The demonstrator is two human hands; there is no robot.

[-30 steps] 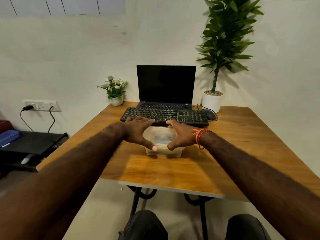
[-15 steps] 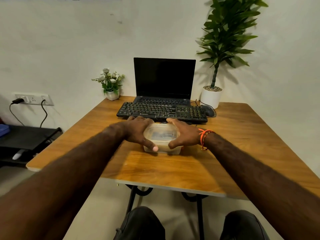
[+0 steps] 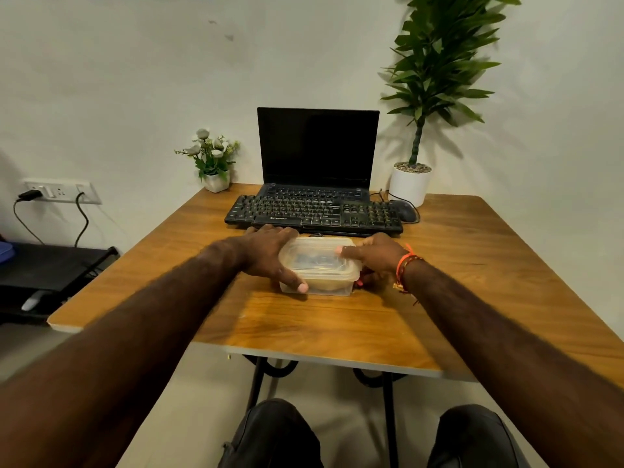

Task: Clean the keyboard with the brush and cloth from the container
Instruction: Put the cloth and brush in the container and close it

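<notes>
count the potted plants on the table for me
2. A small white-flowered plant stands at the back left, left of the laptop. A tall leafy plant in a white pot stands at the back right, behind the mouse. None looks hidden.

We make out one mark only: small white lettering on the front edge of the keyboard [image 3: 314,214], left of its middle. It looks like a brand name, possibly "ZEBRONICS", but it is too small for us to read with certainty. The key legends are too fine to read. We find no readable text on anything else.
</notes>
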